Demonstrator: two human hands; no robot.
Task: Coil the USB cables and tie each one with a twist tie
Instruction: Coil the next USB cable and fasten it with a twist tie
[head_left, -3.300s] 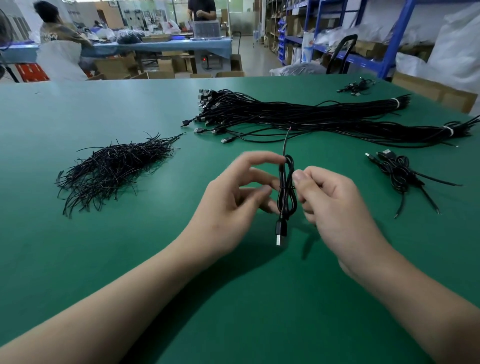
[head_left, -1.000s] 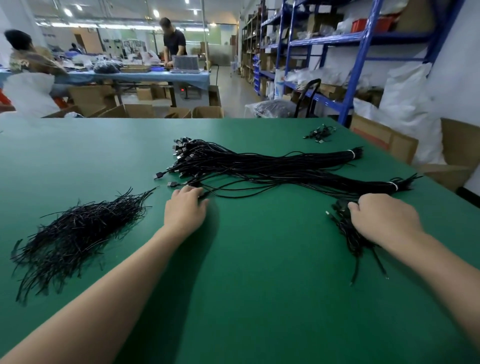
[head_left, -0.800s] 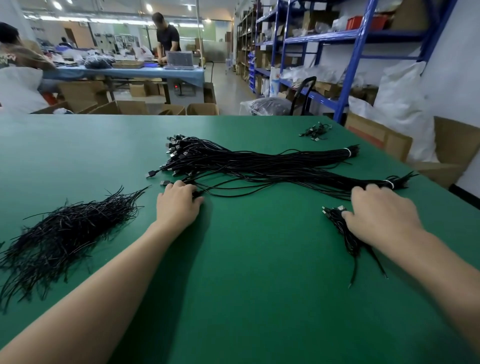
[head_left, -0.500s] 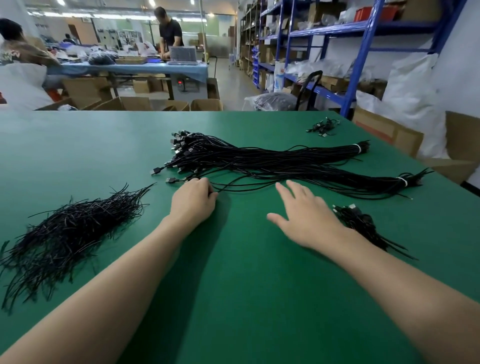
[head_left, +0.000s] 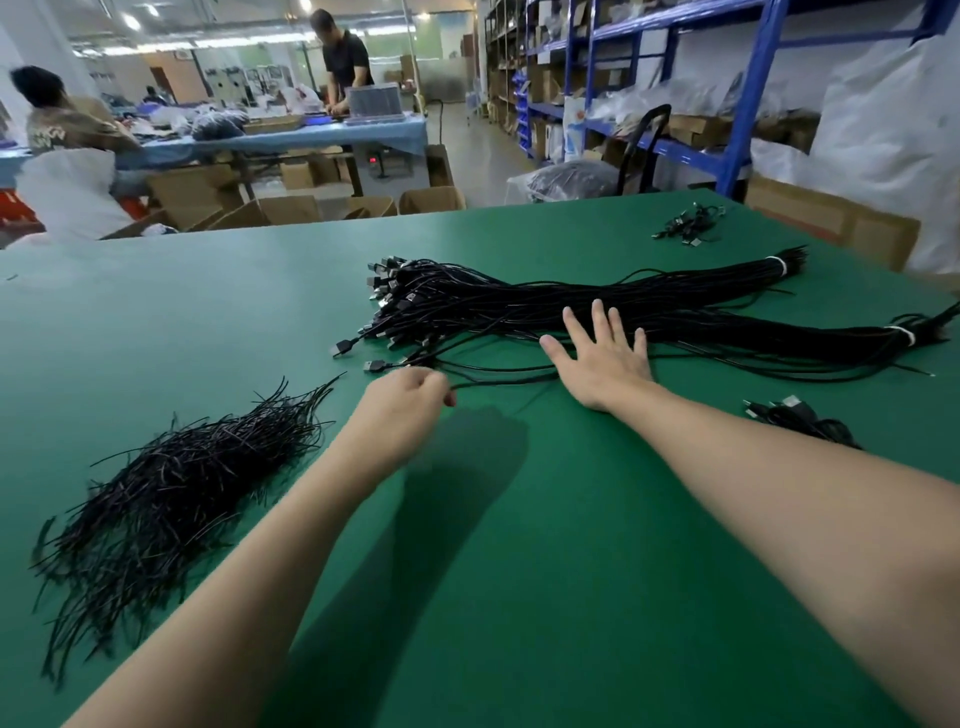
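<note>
A long bundle of black USB cables (head_left: 597, 304) lies across the middle of the green table (head_left: 467, 597), with plugs fanned out at its left end. My left hand (head_left: 402, 402) is curled near the loose plugs and pinches one black USB cable (head_left: 498, 382) that runs to the right. My right hand (head_left: 602, 358) lies flat with fingers spread on the near edge of the bundle. A heap of black twist ties (head_left: 171, 478) sits to the left. Coiled, tied cables (head_left: 800, 418) lie at the right, partly behind my right forearm.
A second small cluster of coiled cables (head_left: 688, 228) rests at the far right corner. Blue shelving (head_left: 748, 98) and cardboard boxes (head_left: 831, 223) stand beyond the right edge. Two people work at a blue table (head_left: 291, 137) in the background.
My right hand left the tied coils at the right and moved left onto the bundle, fingers spread. My left hand stayed by the plugs and closed on one cable.
</note>
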